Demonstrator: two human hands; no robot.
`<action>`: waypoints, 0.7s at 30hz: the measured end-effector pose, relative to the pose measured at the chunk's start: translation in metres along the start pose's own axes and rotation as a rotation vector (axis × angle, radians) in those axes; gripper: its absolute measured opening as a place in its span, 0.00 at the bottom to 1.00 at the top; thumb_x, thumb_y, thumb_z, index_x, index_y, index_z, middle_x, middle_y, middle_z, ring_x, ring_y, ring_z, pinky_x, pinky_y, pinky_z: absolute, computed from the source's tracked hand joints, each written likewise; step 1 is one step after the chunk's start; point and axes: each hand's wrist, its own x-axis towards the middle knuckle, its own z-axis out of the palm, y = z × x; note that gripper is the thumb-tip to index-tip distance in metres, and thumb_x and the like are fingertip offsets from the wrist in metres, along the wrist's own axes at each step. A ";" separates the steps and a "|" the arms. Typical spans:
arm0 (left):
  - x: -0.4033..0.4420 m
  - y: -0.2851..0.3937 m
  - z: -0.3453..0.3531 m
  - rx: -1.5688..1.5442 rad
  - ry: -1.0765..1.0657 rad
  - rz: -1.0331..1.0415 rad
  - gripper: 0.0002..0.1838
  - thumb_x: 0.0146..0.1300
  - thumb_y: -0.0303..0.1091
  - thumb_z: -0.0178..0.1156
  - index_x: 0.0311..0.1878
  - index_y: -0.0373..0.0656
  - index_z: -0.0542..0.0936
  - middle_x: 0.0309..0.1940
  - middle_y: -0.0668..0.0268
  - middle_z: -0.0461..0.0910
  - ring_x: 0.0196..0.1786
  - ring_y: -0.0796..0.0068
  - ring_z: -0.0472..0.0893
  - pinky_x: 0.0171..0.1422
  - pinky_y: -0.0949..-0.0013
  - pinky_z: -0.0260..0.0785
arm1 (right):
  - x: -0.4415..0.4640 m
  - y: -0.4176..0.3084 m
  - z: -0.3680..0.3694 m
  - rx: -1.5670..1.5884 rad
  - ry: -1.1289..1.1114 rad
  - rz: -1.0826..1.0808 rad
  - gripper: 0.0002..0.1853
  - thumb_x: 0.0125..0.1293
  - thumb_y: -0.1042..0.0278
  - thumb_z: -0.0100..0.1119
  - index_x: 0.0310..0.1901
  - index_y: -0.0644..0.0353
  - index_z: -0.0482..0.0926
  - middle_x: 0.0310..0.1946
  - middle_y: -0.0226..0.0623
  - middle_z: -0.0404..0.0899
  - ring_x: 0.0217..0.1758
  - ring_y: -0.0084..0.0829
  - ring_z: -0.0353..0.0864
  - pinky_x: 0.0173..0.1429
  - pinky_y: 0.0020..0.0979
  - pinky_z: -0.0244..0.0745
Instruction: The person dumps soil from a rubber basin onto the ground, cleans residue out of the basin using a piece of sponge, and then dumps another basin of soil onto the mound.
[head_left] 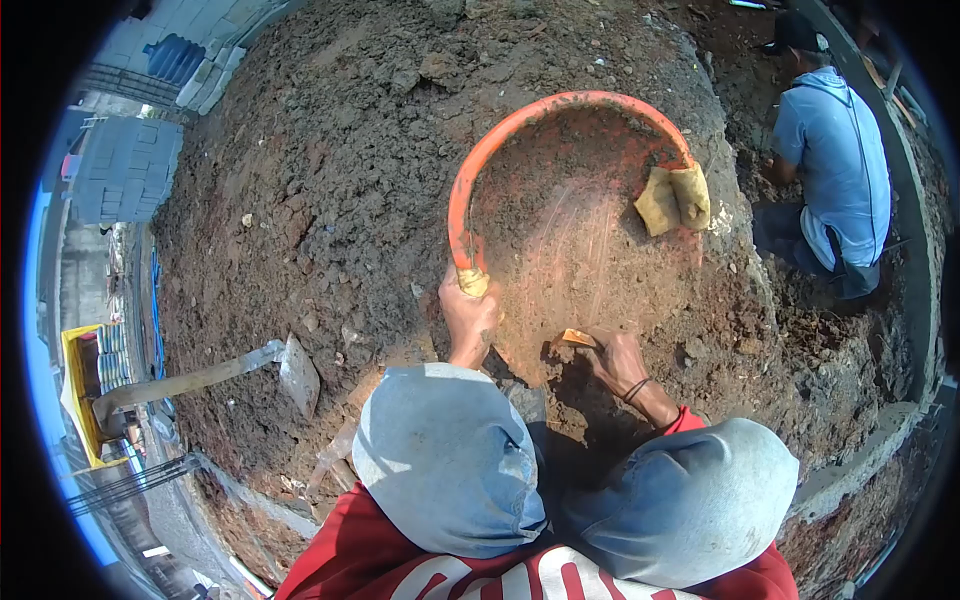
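A mud-smeared orange plastic scoop pan (577, 225) with a thick curved rim lies tilted on the soil in front of my knees. My left hand (470, 318) is closed around the near left end of its rim, just below a yellowish wrapping. Another piece of tan cloth or foam (675, 199) is wrapped on the rim's right side. Low by the pan's near edge, my right hand (622, 366) pinches a small flat orange piece (577, 338) above dark, loose soil. Whether that piece touches the pan I cannot tell.
A hoe (298, 375) lies on the soil at left, near a yellow crate (85, 398). Stacked grey blocks (128, 170) stand beyond. At right, a co-worker in a light blue shirt (838, 150) crouches in a trench beside a concrete edge (905, 200).
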 end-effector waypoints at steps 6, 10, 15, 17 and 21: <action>0.004 -0.019 -0.001 0.067 -0.012 0.072 0.13 0.50 0.23 0.59 0.42 0.37 0.75 0.29 0.71 0.75 0.29 0.80 0.71 0.35 0.72 0.65 | 0.164 -0.003 -0.075 -0.008 0.582 -0.185 0.14 0.55 0.75 0.60 0.45 0.63 0.80 0.38 0.48 0.79 0.42 0.50 0.80 0.45 0.42 0.75; 0.011 -0.028 -0.007 0.089 -0.028 0.130 0.12 0.50 0.24 0.61 0.39 0.37 0.74 0.26 0.72 0.73 0.28 0.80 0.70 0.33 0.72 0.64 | 0.222 0.005 -0.051 -0.074 0.604 -0.233 0.12 0.56 0.76 0.57 0.43 0.60 0.80 0.39 0.48 0.79 0.44 0.51 0.79 0.47 0.44 0.75; 0.009 -0.043 -0.008 -0.016 -0.115 0.044 0.17 0.52 0.21 0.60 0.48 0.36 0.76 0.34 0.73 0.76 0.33 0.82 0.73 0.38 0.75 0.66 | 0.183 -0.018 -0.011 -0.066 0.495 -0.305 0.14 0.54 0.79 0.55 0.43 0.62 0.81 0.37 0.46 0.79 0.43 0.49 0.78 0.47 0.43 0.75; 0.008 -0.043 -0.004 -0.084 -0.094 0.075 0.19 0.51 0.20 0.59 0.50 0.36 0.75 0.34 0.73 0.76 0.32 0.83 0.73 0.37 0.75 0.66 | 0.157 -0.026 0.004 -0.121 0.424 -0.349 0.15 0.53 0.79 0.56 0.44 0.61 0.81 0.35 0.46 0.78 0.42 0.49 0.77 0.46 0.42 0.74; 0.007 -0.046 -0.003 -0.121 -0.083 0.056 0.21 0.51 0.19 0.58 0.51 0.36 0.74 0.34 0.73 0.76 0.32 0.83 0.72 0.37 0.75 0.66 | 0.079 -0.022 0.025 0.024 0.200 -0.294 0.16 0.55 0.77 0.58 0.47 0.62 0.79 0.32 0.49 0.78 0.37 0.53 0.79 0.41 0.46 0.75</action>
